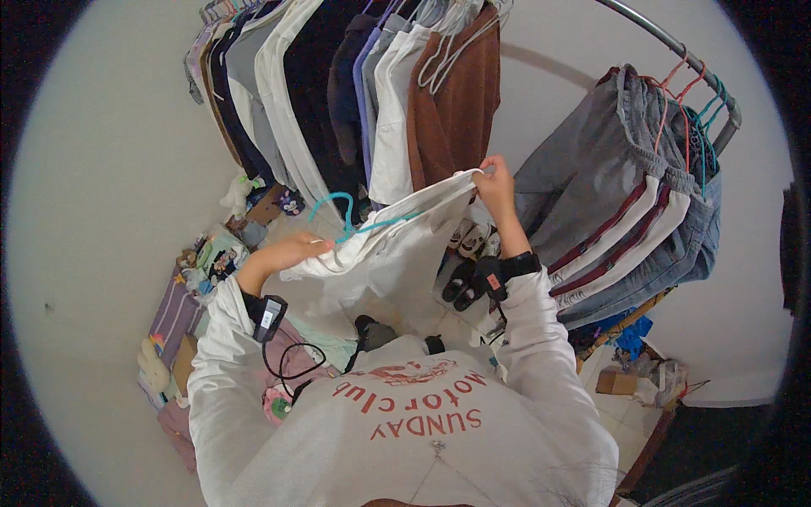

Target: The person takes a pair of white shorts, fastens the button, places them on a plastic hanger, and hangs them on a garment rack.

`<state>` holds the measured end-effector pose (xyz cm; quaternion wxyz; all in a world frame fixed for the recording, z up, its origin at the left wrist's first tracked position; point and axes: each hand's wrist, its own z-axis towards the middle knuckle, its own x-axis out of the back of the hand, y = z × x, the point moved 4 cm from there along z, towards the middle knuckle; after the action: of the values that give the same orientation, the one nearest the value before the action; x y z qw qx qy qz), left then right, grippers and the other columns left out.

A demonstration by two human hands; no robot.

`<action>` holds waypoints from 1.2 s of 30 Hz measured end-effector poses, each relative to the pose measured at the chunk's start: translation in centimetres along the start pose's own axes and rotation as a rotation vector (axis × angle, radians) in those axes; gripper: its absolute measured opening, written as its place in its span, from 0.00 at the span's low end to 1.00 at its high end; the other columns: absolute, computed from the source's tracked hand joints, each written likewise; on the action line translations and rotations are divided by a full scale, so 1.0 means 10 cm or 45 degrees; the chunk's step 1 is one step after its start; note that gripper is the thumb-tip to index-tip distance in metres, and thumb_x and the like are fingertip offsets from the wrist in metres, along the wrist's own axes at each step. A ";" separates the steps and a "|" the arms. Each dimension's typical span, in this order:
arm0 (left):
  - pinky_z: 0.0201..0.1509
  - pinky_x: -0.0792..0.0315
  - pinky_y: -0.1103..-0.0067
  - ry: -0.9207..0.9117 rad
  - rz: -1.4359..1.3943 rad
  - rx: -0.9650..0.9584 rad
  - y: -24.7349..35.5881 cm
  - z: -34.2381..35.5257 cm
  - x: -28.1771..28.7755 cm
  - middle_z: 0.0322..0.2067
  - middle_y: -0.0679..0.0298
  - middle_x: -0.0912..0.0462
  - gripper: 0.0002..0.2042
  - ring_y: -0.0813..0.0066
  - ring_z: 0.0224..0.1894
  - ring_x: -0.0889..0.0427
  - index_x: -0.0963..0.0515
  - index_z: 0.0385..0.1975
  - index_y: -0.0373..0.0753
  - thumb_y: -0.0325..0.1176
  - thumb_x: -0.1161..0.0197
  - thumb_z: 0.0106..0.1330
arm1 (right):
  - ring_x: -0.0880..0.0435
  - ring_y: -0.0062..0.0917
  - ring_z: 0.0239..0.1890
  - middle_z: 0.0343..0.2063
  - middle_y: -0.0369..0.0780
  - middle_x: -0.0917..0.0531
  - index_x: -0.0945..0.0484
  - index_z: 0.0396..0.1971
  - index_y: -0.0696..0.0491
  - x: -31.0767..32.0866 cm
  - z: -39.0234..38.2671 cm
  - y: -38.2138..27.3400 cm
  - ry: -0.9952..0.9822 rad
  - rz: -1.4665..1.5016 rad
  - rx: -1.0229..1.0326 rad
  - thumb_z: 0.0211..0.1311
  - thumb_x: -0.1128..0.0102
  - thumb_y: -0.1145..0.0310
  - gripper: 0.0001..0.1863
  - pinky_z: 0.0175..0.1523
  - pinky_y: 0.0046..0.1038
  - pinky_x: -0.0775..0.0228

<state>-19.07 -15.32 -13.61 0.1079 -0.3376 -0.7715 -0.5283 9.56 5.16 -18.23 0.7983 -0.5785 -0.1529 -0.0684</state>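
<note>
A white garment (380, 279) hangs stretched between my two hands; its exact kind does not show. Closed on its edge at the left is my left hand (291, 253). My right hand (497, 190) pinches the opposite end, higher up and farther out. A teal clothes hanger (348, 211) lies at the garment's upper edge, its hook pointing up near my left fingers. Part of the hanger's bar runs along the fabric toward the right, and the rest is hidden by the cloth.
Ahead hang several tops, among them a brown one (456, 101). Grey trousers (583, 152) and jeans hang from a metal rail (667, 38) at the right. Dark shoes (463, 283) stand on the floor behind the garment. Piled cloth and soft toys line the left wall.
</note>
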 end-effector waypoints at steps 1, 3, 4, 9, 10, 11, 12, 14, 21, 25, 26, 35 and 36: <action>0.31 0.37 0.84 -0.059 -0.016 -0.018 0.00 0.00 -0.01 0.21 0.69 0.27 0.21 0.83 0.26 0.33 0.27 0.28 0.32 0.49 0.54 0.58 | 0.27 0.23 0.16 0.12 0.39 0.27 0.37 0.29 0.53 0.01 0.00 -0.02 0.000 0.002 -0.002 0.43 0.50 0.73 0.10 0.23 0.25 0.38; 0.34 0.37 0.84 -0.071 -0.001 0.038 -0.01 0.04 -0.01 0.24 0.66 0.26 0.23 0.81 0.28 0.32 0.28 0.30 0.31 0.50 0.54 0.58 | 0.28 0.20 0.17 0.13 0.37 0.26 0.38 0.29 0.52 0.00 -0.01 -0.05 -0.126 0.109 -0.026 0.44 0.50 0.74 0.10 0.24 0.24 0.38; 0.37 0.37 0.84 -0.078 0.014 0.094 -0.02 0.06 0.01 0.28 0.64 0.25 0.25 0.78 0.30 0.32 0.28 0.32 0.30 0.51 0.54 0.57 | 0.28 0.20 0.17 0.13 0.37 0.26 0.38 0.29 0.52 0.03 -0.01 -0.08 -0.122 0.105 -0.031 0.44 0.50 0.74 0.10 0.24 0.24 0.38; 0.34 0.36 0.80 0.058 0.424 0.084 -0.20 0.24 0.17 0.27 0.57 0.25 0.24 0.73 0.29 0.29 0.27 0.30 0.31 0.52 0.54 0.56 | 0.29 0.16 0.17 0.14 0.36 0.26 0.38 0.29 0.53 -0.10 -0.11 -0.53 -0.505 0.325 0.179 0.47 0.51 0.74 0.09 0.22 0.21 0.39; 0.32 0.36 0.79 0.151 0.484 -0.007 -0.20 0.25 0.21 0.27 0.55 0.25 0.24 0.70 0.28 0.28 0.27 0.28 0.31 0.51 0.53 0.56 | 0.29 0.16 0.17 0.14 0.36 0.26 0.38 0.29 0.53 -0.13 -0.15 -0.62 -0.507 0.328 0.179 0.47 0.51 0.74 0.09 0.22 0.21 0.39; 0.32 0.36 0.79 0.148 0.483 -0.014 -0.11 0.24 0.21 0.27 0.55 0.25 0.24 0.70 0.28 0.28 0.27 0.28 0.31 0.51 0.53 0.56 | 0.29 0.16 0.16 0.15 0.36 0.25 0.38 0.29 0.53 -0.14 -0.18 -0.69 -0.497 0.364 0.163 0.48 0.51 0.74 0.08 0.21 0.21 0.39; 0.31 0.35 0.78 0.229 0.445 -0.101 0.09 0.21 0.22 0.24 0.54 0.25 0.22 0.67 0.26 0.27 0.27 0.27 0.32 0.50 0.52 0.56 | 0.29 0.16 0.16 0.15 0.36 0.25 0.38 0.29 0.53 -0.14 -0.19 -0.71 -0.484 0.403 0.145 0.48 0.51 0.74 0.08 0.21 0.20 0.39; 0.29 0.35 0.77 0.310 0.410 -0.184 0.29 0.21 0.20 0.22 0.53 0.25 0.21 0.64 0.25 0.26 0.26 0.26 0.32 0.49 0.51 0.55 | 0.29 0.16 0.18 0.17 0.36 0.25 0.38 0.30 0.54 -0.13 -0.15 -0.63 -0.458 0.353 0.152 0.48 0.52 0.74 0.08 0.23 0.20 0.38; 0.23 0.36 0.78 0.742 0.383 -0.373 0.52 0.20 0.21 0.13 0.56 0.29 0.17 0.68 0.16 0.31 0.27 0.20 0.32 0.44 0.47 0.54 | 0.26 0.25 0.30 0.28 0.41 0.26 0.36 0.38 0.54 -0.26 -0.10 -0.30 -0.486 0.532 0.360 0.49 0.53 0.72 0.14 0.36 0.23 0.35; 0.20 0.38 0.78 0.838 0.246 -0.431 0.56 0.17 0.29 0.10 0.56 0.32 0.17 0.70 0.13 0.34 0.28 0.18 0.32 0.43 0.46 0.53 | 0.27 0.43 0.31 0.28 0.46 0.25 0.32 0.36 0.56 0.03 -0.13 -0.21 0.067 -0.375 0.673 0.49 0.49 0.61 0.17 0.39 0.33 0.36; 0.20 0.38 0.78 0.838 0.244 -0.431 0.53 0.18 0.29 0.10 0.56 0.32 0.17 0.70 0.13 0.34 0.28 0.18 0.32 0.43 0.46 0.53 | 0.27 0.43 0.31 0.28 0.46 0.25 0.32 0.36 0.56 0.09 -0.14 -0.14 0.065 -0.376 0.673 0.49 0.49 0.61 0.17 0.39 0.33 0.36; 0.22 0.38 0.77 0.994 0.306 -0.305 0.45 0.34 0.36 0.12 0.55 0.31 0.19 0.68 0.15 0.31 0.27 0.19 0.32 0.46 0.46 0.52 | 0.27 0.27 0.25 0.24 0.45 0.25 0.31 0.36 0.57 -0.10 -0.29 0.27 -0.451 -0.030 0.000 0.50 0.49 0.54 0.22 0.31 0.26 0.36; 0.22 0.38 0.76 1.048 0.296 -0.310 0.40 0.37 0.38 0.13 0.54 0.30 0.19 0.66 0.16 0.30 0.27 0.21 0.32 0.47 0.46 0.52 | 0.28 0.27 0.24 0.23 0.45 0.25 0.31 0.35 0.57 -0.09 -0.32 0.16 -0.434 -0.057 0.038 0.50 0.49 0.55 0.20 0.30 0.26 0.37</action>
<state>-18.62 -9.64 -10.20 0.4242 -0.1938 -0.5534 -0.6901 9.73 2.64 -20.89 0.7676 -0.5662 -0.3000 0.0152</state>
